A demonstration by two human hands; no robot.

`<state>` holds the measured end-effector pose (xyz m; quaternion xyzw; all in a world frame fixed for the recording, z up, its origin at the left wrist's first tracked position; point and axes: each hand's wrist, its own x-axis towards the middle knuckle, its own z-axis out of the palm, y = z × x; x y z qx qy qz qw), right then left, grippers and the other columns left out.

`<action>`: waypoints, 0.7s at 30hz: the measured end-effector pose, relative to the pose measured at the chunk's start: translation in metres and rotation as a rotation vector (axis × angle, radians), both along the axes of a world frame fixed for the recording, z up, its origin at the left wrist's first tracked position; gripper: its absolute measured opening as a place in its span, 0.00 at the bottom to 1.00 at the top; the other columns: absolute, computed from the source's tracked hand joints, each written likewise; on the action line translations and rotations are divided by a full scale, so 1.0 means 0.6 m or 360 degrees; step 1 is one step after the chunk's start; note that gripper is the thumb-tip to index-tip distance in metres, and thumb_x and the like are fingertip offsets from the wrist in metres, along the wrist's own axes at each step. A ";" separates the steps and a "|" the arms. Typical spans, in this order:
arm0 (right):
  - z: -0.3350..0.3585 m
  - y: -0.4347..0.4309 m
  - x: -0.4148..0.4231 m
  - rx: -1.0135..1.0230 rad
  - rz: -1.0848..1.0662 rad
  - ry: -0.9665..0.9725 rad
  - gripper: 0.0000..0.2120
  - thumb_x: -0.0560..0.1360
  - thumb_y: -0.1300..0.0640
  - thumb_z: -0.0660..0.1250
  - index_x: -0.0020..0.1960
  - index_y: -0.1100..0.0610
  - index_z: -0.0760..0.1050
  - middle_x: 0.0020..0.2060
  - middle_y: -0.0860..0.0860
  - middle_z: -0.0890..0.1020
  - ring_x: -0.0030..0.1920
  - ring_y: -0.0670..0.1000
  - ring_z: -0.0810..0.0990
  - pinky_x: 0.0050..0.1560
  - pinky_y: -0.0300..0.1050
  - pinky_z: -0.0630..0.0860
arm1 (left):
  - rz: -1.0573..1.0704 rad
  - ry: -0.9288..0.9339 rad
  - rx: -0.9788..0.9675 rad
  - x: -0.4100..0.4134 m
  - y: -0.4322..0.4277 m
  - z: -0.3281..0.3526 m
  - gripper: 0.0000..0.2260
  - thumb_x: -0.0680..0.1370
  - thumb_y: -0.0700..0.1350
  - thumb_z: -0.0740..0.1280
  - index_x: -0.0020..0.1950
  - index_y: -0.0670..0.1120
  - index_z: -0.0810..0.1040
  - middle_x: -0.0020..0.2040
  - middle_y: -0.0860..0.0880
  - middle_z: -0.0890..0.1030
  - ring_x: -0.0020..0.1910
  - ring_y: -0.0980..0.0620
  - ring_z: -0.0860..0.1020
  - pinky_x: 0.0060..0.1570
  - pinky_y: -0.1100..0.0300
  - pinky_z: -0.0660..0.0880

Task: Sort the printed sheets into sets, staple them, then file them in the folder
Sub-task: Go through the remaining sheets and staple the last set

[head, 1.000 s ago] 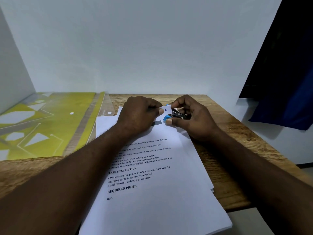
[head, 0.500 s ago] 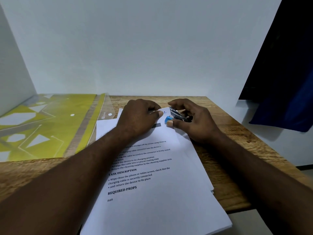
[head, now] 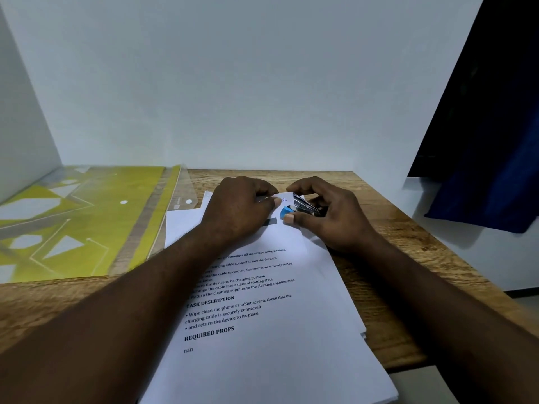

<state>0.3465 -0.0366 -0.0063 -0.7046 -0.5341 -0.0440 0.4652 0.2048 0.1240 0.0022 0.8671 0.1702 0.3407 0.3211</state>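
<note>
The right hand (head: pixel 335 220) grips a small metal, blue-tipped stapler (head: pixel 303 205) on the far corner of the white printed sheets (head: pixel 262 360) ("TASK DESCRIPTION", "REQUIRED PROPS") on the wood-grain desk (head: pixel 408 258). The left hand (head: pixel 239 211) pinches that corner.

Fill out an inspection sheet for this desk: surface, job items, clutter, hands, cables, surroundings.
Surface: wooden table; the paper stack overhangs its near edge.
Job's things: printed sheets stacked at centre, with text on the top page; stapler, blue-tipped, at their far right corner; folder, yellow-patterned, lying flat to the left of the sheets.
Clutter: nothing seen.
Hands: left hand holds the far end of the sheets with fingers curled; right hand grips the stapler.
Cables: nothing seen.
Surroundings: pale wall behind the table; dark blue cloth hanging at the right.
</note>
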 end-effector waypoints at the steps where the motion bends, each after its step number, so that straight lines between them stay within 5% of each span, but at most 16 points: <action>1: 0.000 0.000 0.000 0.0003 -0.0007 -0.0008 0.20 0.69 0.49 0.83 0.58 0.45 0.81 0.54 0.39 0.85 0.51 0.47 0.85 0.54 0.55 0.83 | 0.0003 0.0005 0.0001 0.000 0.000 0.000 0.03 0.78 0.49 0.74 0.47 0.53 0.89 0.38 0.54 0.86 0.44 0.52 0.83 0.48 0.55 0.79; 21: 0.001 0.000 -0.012 0.0008 -0.0076 0.0001 0.20 0.70 0.50 0.82 0.59 0.43 0.81 0.54 0.40 0.85 0.51 0.45 0.86 0.56 0.54 0.84 | 0.0021 0.0062 0.0098 0.001 0.002 0.003 0.04 0.78 0.50 0.73 0.49 0.53 0.89 0.40 0.54 0.86 0.46 0.54 0.83 0.45 0.59 0.75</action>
